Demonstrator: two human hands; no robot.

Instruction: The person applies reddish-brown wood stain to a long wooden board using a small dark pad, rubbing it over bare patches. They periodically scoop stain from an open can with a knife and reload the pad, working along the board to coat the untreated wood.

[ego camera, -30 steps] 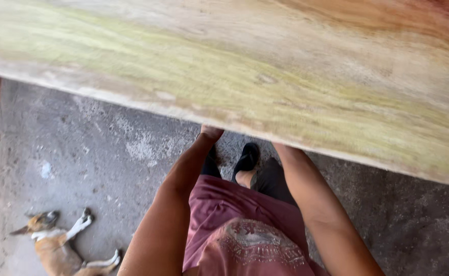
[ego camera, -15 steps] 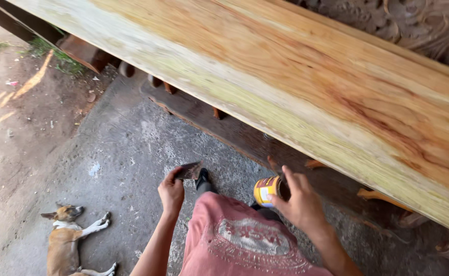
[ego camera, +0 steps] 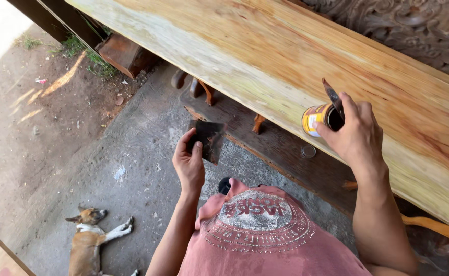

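Observation:
My left hand (ego camera: 190, 162) holds a dark square scraper card (ego camera: 208, 138) by its lower edge, out in front of my chest, below the near edge of the plank. My right hand (ego camera: 355, 134) grips a small yellow open tin (ego camera: 316, 119) tipped on its side over the near part of a long pale wooden plank (ego camera: 265, 56); the tin's hinged lid sticks up above my fingers. The plank runs from upper left to lower right, with yellow and reddish grain.
A brown and white dog (ego camera: 92, 237) lies on the grey concrete floor at lower left. A dark carved wooden bench (ego camera: 280, 148) stands under the plank. A wood block (ego camera: 125, 53) and grass sit at upper left. Carved dark woodwork (ego camera: 413, 25) fills the upper right.
Both hands have risen from below the plank. The right hand has lifted the tin up over the plank's near edge, and the left hand has raised the dark card.

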